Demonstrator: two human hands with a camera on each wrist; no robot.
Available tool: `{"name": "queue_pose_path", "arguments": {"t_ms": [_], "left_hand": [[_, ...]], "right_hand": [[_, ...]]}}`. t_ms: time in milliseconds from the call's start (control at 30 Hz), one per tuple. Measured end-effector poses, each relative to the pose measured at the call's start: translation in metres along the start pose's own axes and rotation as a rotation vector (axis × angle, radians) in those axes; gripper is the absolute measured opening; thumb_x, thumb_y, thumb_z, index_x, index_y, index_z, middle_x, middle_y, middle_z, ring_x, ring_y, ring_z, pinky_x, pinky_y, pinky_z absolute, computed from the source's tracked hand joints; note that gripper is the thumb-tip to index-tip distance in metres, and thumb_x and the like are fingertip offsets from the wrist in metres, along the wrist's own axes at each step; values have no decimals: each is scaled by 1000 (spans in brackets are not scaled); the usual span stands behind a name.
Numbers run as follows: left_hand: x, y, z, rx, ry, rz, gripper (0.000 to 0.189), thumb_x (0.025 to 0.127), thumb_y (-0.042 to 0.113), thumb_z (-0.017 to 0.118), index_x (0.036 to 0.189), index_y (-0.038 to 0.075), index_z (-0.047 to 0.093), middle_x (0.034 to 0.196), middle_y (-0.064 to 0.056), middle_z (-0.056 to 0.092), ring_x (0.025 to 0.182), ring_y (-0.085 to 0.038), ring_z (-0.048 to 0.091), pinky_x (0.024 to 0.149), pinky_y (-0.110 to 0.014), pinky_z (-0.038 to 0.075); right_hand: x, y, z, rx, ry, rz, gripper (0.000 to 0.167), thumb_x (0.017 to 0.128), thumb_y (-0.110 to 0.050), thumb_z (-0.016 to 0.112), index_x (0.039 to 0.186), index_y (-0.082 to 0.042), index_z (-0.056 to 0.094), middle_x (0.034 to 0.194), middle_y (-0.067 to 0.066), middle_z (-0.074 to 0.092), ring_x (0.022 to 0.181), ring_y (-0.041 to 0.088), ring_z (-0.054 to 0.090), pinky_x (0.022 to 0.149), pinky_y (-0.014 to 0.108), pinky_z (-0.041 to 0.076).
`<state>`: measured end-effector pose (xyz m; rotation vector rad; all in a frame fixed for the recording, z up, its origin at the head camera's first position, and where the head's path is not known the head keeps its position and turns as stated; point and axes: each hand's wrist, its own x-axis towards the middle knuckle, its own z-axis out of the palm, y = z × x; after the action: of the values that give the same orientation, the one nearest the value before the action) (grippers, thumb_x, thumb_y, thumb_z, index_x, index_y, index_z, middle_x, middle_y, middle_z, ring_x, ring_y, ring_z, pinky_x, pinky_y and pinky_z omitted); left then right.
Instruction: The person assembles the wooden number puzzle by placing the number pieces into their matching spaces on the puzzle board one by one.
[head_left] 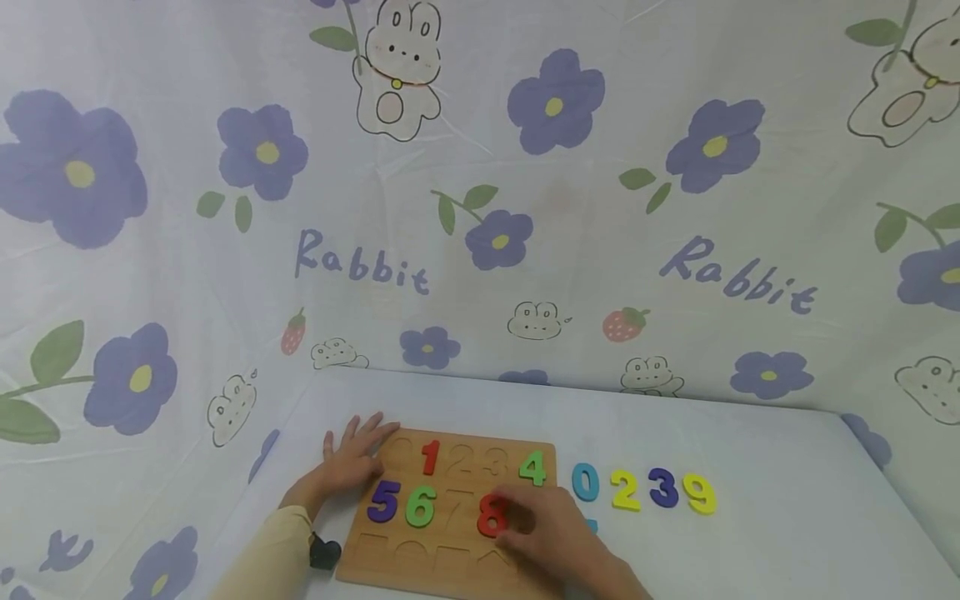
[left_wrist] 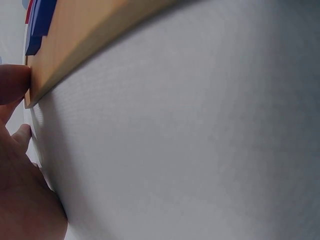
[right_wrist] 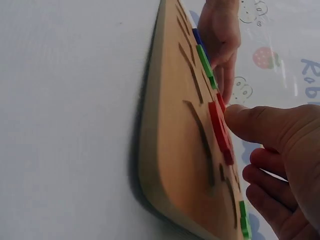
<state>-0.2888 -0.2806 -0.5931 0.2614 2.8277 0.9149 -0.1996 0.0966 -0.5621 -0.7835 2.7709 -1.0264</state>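
A wooden number-puzzle board lies on the white table. My left hand rests at its upper left corner, fingers spread past the edge, thumb against the board's side. With thumb and forefinger my right hand pinches a red number 8 at the middle row, right of the bare 7 recess. In the right wrist view the red 8 stands slightly proud of the board. Also on the board are a red 1, a green 4, a purple 5 and a green 6.
Right of the board lie a blue 0, a yellow 2, a purple 3 and a yellow 9. A blue piece is mostly hidden behind my right hand. A rabbit-print cloth hangs behind the table.
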Motion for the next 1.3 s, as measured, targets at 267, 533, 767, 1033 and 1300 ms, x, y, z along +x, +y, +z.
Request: {"name": "queue_pose_path", "arguments": {"t_ms": [267,533,767,1033,1300], "left_hand": [[-7,12,-7,-1,-27,-18,76,90,15,60,165,18,49,182,-21,21,168,-56,-3,123,-83,-18],[-14,19,-12,12,-36,-26,75,91,13,61,165,19,50,182,-20,22,168,-55,-3,123,-83,-17],[-12,13,-8,-36,-8,7,76,87,15,60,163,18,52,181,-23,24,167,-57,-3,122,-83,-20],[-9,15,-11,-12,-21,1,74,89,13,59,163,17,51,181,-23,23,167,-57,-2,122,-84,-19],[-10,18,-12,-9,-26,-11,76,89,12,60,164,16,51,181,-23,23,167,-57,-2,122,-84,-18]], "right_hand": [[-18,2,-24,9,23,-25,57,92,-35,89,144,-16,73,139,-4,77,128,19,74,105,47,63],[-44,4,-46,13,54,28,58,90,-45,89,142,-23,75,139,-4,78,128,22,75,103,46,64],[-67,21,-63,39,32,109,61,88,-44,91,142,-20,74,140,-4,78,129,24,74,105,48,62],[-90,42,-80,36,8,193,64,86,-44,91,144,-22,73,141,-2,77,131,32,73,105,55,61],[-101,46,-84,59,-4,254,66,85,-42,93,144,-21,72,141,2,77,132,36,71,105,56,60]]}}
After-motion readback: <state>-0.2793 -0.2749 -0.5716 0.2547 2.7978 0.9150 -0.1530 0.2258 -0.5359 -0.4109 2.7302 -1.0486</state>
